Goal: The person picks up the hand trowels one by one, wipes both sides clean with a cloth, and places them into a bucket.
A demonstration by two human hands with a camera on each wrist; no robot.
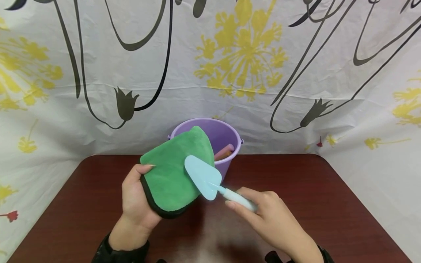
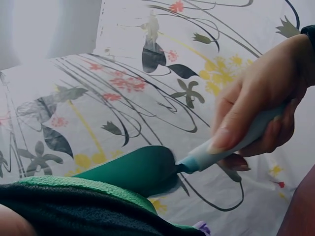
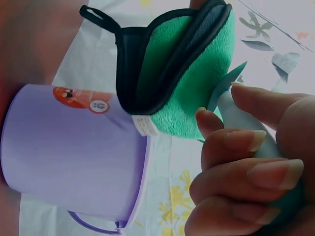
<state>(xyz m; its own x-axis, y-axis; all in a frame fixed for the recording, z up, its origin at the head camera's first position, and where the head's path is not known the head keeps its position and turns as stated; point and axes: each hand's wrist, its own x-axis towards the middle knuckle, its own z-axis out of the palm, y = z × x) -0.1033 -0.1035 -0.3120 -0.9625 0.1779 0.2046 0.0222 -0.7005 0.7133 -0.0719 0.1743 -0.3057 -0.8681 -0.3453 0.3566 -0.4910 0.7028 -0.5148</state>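
Observation:
My left hand (image 1: 136, 199) grips a folded green cloth (image 1: 174, 171) with black edging, thumb on top and the other fingers hidden beneath. In the right wrist view the cloth (image 3: 189, 93) shows its dark inner side, a hanging loop and a white tag. A light blue trowel (image 1: 203, 177) with a pale handle is held in my right hand (image 1: 271, 215), fingers curled round the handle (image 3: 241, 115). The trowel's blade lies over the cloth's green face in the head view; whether it touches is hard to tell. Behind them stands a purple bucket (image 1: 227, 131), partly hidden by the cloth.
Inside the bucket lies a pink and brownish object (image 1: 225, 151), mostly hidden. The bucket's handle (image 3: 93, 227) hangs down its side. Under everything is a dark red-brown table (image 1: 98, 186), with a flower-patterned white curtain (image 1: 197, 95) along its back.

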